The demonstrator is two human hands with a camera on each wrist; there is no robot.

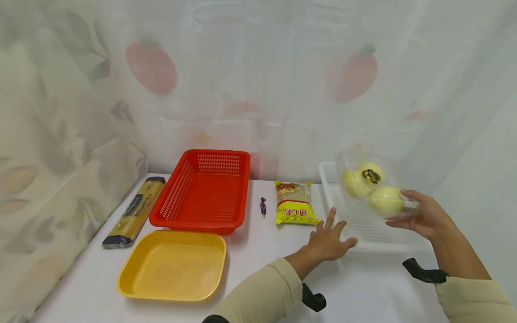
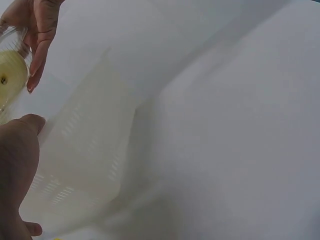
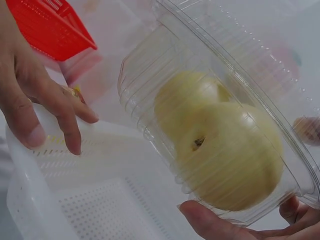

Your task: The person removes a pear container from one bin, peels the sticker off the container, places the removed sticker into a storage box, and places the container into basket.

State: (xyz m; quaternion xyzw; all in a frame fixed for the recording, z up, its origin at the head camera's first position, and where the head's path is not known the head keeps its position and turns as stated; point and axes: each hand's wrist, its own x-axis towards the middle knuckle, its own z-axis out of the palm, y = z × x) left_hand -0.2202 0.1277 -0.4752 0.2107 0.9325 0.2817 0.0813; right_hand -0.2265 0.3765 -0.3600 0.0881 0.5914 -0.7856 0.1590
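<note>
My right hand (image 1: 424, 215) grips one end of a clear plastic box (image 1: 351, 208), thumb on one side and fingers on the other. Inside the box are pale yellow round fruits (image 3: 232, 155), and a dark round label (image 1: 370, 176) is stuck on the lid. The box is tilted above a white perforated basket (image 1: 363, 246). My left hand (image 1: 328, 240) is spread at the basket's near left side. In the right wrist view its fingers (image 3: 65, 115) reach over the basket's rim, holding nothing else.
Left of the basket lies a yellow bag of pasta (image 1: 296, 204), then a small purple wrapped candy (image 1: 263, 207). A red basket (image 1: 202, 197) stands behind a yellow tray (image 1: 173, 294), with a spaghetti pack (image 1: 135, 213) at far left. A curtain (image 1: 258, 89) hangs behind the table.
</note>
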